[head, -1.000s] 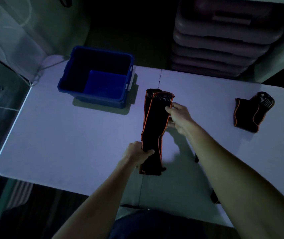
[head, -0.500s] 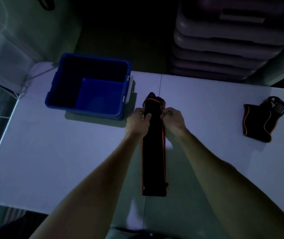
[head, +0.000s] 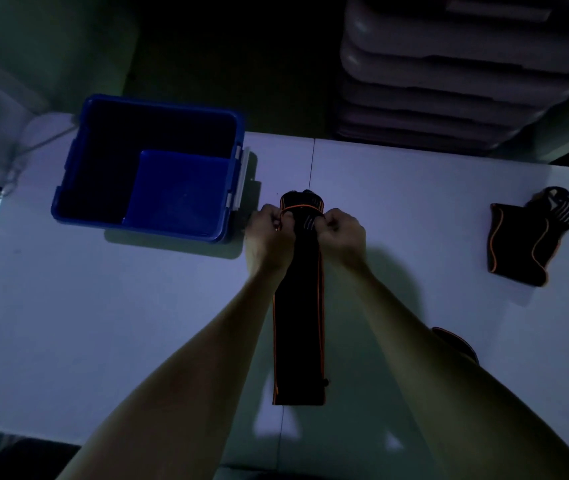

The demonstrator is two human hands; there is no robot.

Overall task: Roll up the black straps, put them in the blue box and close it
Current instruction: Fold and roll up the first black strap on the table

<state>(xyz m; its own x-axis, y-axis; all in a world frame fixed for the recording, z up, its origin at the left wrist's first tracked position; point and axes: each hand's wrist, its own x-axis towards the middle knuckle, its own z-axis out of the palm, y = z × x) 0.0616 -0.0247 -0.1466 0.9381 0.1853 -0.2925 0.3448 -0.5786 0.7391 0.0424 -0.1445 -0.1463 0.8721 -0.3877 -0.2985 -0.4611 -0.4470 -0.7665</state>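
The room is dimly lit, with a bluish cast on the white folding table [head: 137,323], whose centre seam runs front to back. Behind its far right edge stands a stack of pale flat plastic items [head: 449,81]. The floor beyond is dark; a pale surface [head: 16,64] occupies the upper left.

Third strap [head: 456,342] mostly hidden behind right forearm; box interior dark.
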